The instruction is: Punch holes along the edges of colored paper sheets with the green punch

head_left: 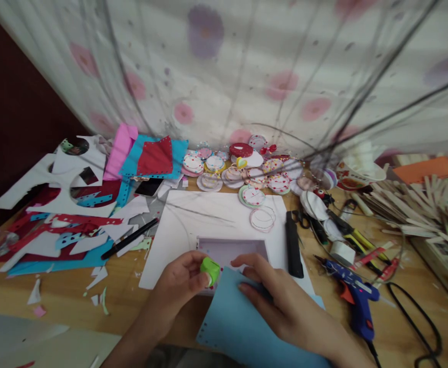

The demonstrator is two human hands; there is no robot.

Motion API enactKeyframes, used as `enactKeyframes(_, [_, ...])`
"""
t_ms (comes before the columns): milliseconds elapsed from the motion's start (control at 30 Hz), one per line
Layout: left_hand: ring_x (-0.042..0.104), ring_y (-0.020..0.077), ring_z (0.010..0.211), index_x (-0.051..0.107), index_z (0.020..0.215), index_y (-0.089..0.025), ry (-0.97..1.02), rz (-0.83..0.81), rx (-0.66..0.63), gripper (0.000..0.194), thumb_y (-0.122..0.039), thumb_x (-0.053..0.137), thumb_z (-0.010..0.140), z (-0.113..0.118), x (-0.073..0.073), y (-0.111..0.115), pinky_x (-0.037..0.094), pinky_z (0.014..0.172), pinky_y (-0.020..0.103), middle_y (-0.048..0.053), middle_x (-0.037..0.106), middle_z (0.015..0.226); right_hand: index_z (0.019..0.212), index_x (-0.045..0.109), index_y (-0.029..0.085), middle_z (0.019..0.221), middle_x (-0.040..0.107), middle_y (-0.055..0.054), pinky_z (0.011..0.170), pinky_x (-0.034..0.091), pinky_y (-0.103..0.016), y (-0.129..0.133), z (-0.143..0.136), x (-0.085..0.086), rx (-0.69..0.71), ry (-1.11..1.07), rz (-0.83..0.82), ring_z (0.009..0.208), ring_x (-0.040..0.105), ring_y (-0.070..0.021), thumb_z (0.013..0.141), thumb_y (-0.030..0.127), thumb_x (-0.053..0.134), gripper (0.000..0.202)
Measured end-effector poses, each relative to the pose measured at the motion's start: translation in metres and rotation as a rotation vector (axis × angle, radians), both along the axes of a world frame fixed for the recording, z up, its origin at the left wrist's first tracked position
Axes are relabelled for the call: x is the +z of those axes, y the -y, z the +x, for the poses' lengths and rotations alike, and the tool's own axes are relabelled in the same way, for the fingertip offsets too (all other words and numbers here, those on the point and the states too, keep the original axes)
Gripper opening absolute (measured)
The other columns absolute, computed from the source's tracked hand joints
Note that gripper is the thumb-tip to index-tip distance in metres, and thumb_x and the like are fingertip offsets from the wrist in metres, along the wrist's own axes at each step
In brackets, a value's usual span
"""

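Blue sheet [243, 327]: one, right grip [285, 304] | green piece [210, 270]: one, left grip [180, 281]

Matt blue paper sheet [243, 324], smooth white paper [201, 209], wood-grained tabletop [132, 299], glue gun [358, 294] I read remotely as smooth plastic, bare-wood craft sticks [427, 212], soft cloth curtain [224, 76].

Has a pale curtain [216, 76] printed with pink and purple flowers at twelve o'clock, a dark brown surface [17, 102] at ten, a wooden tabletop [66, 296] at eight and four; looks dimly lit.
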State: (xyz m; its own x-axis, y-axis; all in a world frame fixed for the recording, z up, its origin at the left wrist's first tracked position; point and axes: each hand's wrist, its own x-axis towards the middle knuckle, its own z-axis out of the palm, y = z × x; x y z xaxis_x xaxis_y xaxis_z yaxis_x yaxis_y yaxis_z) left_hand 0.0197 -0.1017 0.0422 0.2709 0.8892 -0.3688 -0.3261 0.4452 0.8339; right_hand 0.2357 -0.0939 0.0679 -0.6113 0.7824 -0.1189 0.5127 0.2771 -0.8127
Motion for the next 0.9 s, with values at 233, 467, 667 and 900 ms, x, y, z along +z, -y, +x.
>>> enactKeyframes(233, [0.055,0.0124,0.073,0.062,0.085,-0.016,-0.048,-0.018,-0.004,0.041,-0.042,0.083,0.062,0.0,0.0,0.001,0.044,0.066,0.021,0.0,0.063,0.077,0.122,0.035,0.031,0.11,0.065,-0.003,0.076,0.048,-0.031,-0.001,0.0,0.0,0.006,0.023,0.015,0.092,0.065,-0.0189,0.097,0.023,0.038,0.027])
enactKeyframes(467, [0.055,0.0139,0.077,0.061,0.087,-0.017,-0.106,0.023,0.01,0.037,-0.037,0.082,0.063,0.0,-0.003,0.002,0.045,0.068,0.022,0.0,0.061,0.079,0.119,0.037,0.032,0.108,0.065,0.001,0.08,0.047,-0.031,0.0,0.002,0.003,0.028,0.044,0.032,0.093,0.064,-0.018,0.096,0.021,0.04,0.026])
enactKeyframes(667, [0.056,0.0129,0.079,0.062,0.09,-0.018,-0.075,0.103,-0.053,0.03,-0.03,0.08,0.069,-0.004,-0.013,0.007,0.044,0.072,0.021,-0.001,0.061,0.081,0.119,0.04,0.031,0.108,0.066,-0.001,0.078,0.046,-0.032,0.0,0.003,0.0,0.04,0.099,0.073,0.092,0.064,-0.0199,0.096,0.022,0.04,0.025])
enactKeyframes(900, [0.056,0.0133,0.081,0.062,0.092,-0.019,-0.092,0.091,-0.055,0.032,-0.029,0.08,0.067,-0.003,-0.012,0.011,0.045,0.071,0.02,-0.001,0.061,0.082,0.118,0.043,0.028,0.098,0.068,-0.002,0.073,0.045,-0.031,0.001,0.002,0.002,0.059,0.132,0.086,0.087,0.065,-0.0206,0.096,0.021,0.04,0.023])
